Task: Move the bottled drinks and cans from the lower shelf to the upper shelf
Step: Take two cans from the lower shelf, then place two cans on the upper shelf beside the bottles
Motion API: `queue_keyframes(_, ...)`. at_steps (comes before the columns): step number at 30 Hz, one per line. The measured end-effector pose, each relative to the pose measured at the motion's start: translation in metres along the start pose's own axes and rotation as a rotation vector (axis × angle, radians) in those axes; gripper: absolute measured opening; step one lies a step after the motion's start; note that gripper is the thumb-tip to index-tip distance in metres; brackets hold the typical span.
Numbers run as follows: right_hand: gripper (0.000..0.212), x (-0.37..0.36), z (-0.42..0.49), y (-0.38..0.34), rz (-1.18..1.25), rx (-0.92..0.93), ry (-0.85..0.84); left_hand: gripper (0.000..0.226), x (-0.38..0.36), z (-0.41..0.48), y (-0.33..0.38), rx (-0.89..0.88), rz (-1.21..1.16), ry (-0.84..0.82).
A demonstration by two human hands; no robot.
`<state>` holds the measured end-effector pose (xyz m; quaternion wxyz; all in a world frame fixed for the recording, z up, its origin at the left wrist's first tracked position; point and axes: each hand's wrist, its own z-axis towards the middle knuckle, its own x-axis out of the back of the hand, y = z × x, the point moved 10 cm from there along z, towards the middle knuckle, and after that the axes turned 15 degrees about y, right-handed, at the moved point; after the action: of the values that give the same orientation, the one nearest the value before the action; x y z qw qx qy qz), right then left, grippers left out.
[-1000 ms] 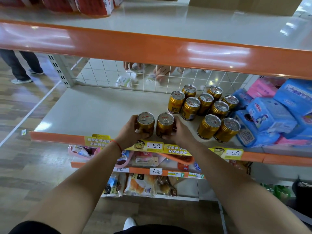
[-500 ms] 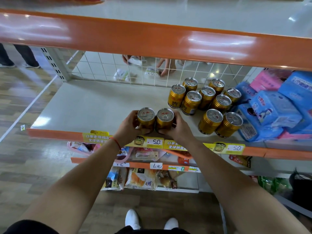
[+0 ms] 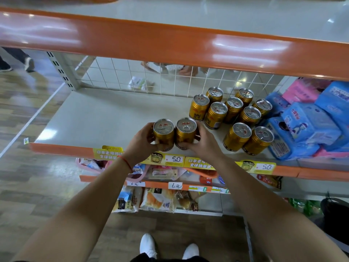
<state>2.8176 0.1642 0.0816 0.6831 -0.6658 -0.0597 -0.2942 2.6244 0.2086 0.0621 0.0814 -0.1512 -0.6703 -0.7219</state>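
The left hand [image 3: 142, 143] curls its fingers round a gold can [image 3: 163, 133], and the right hand [image 3: 203, 146] curls round a second gold can [image 3: 186, 132]. The two cans stand upright, side by side and touching, at the front edge of the lower shelf [image 3: 94, 120]; whether their bases rest on it or are just clear of it cannot be told. Behind them and to the right, a cluster of nine gold cans [image 3: 234, 110] stands upright on the same shelf, just beside a heap of blue and pink packs [image 3: 309, 121]. The upper shelf [image 3: 188, 17], with its orange front rail, lies above. Yellow price tags [image 3: 175, 159] run along the lower shelf's edge below the hands. A red string [image 3: 125, 162] circles the left wrist.
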Motion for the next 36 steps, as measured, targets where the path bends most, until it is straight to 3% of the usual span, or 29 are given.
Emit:
queue_keyframes(11,0.08,0.043,-0.023,-0.09,-0.037,0.177,0.033,0.063,0.045,-0.03,0.09,-0.114,-0.117,-0.032)
queue_keyframes(18,0.066,0.06,-0.029,-0.132,0.02,0.189,-0.031,0.053,0.066,-0.056,0.13,-0.131,-0.178,0.017)
queue_keyframes(27,0.033,0.106,-0.085,-0.173,0.137,0.246,-0.117,0.043,0.075,-0.132,0.2,-0.202,-0.285,0.073)
queue_keyframes(36,0.033,0.172,-0.112,-0.265,0.115,0.46,-0.032,0.041,0.102,-0.158,0.298,-0.404,-0.311,0.122)
